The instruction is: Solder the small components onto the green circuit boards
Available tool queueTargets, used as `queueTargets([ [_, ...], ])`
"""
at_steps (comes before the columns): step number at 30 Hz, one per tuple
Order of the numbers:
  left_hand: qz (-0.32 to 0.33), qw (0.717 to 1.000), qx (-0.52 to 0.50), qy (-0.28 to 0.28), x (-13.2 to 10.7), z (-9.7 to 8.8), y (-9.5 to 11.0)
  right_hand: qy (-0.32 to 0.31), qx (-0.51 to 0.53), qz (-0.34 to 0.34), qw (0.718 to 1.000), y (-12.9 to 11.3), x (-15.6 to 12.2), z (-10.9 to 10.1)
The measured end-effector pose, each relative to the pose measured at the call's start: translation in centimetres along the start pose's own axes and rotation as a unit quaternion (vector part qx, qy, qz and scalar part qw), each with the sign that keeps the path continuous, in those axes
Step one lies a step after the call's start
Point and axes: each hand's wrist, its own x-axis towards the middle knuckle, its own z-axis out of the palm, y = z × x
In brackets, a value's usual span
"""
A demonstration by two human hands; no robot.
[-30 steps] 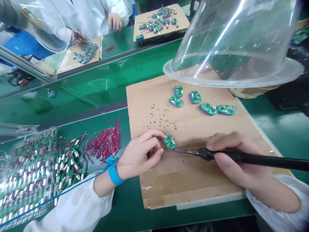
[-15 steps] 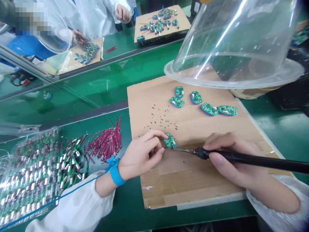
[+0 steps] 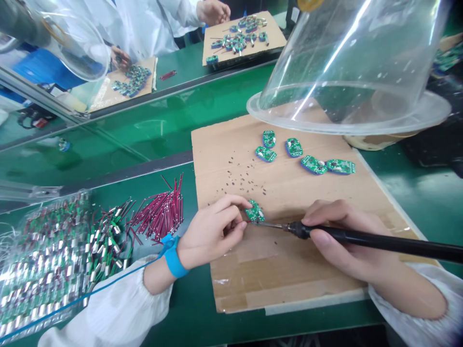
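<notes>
My left hand (image 3: pixel 217 226), a blue strap round its wrist, rests on the cardboard sheet (image 3: pixel 275 270). Its index fingertip presses the upper left edge of a small green circuit board (image 3: pixel 255 211). Thumb and another finger are pinched at the board's lower left; what looks like a thin red wire end shows there, mostly hidden by the fingers. My right hand (image 3: pixel 350 241) is closed round the black handle of a soldering iron (image 3: pixel 325 233). The iron's tip meets the board's lower edge, close to the pinched fingers.
Several more circuit boards (image 3: pixel 313 164) lie farther back on the cardboard. A clear plastic hood (image 3: pixel 347 72) hangs above. Left are red wires (image 3: pixel 161 212) and metal-ended parts (image 3: pixel 108 241). Beyond the green partition (image 3: pixel 162 115) a co-worker's hand (image 3: pixel 214 11) is near another board-covered sheet (image 3: pixel 277 36).
My hands, the board and the iron hold almost the same positions, the iron's tip still at the board. Across the partition, the co-worker's hand has moved right, over the far sheet's edge.
</notes>
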Motion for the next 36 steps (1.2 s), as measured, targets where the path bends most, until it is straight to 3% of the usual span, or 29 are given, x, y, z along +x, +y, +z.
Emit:
queueTargets([
  [23,-0.006,1.000,-0.007,0.000,0.00,-0.03,0.01,-0.008,0.035,-0.026,0.999,-0.15,0.44,0.12],
  [36,-0.015,1.000,-0.018,-0.004,-0.02,-0.07,0.02,-0.033,0.047,-0.009,0.998,0.10,0.03,0.30],
])
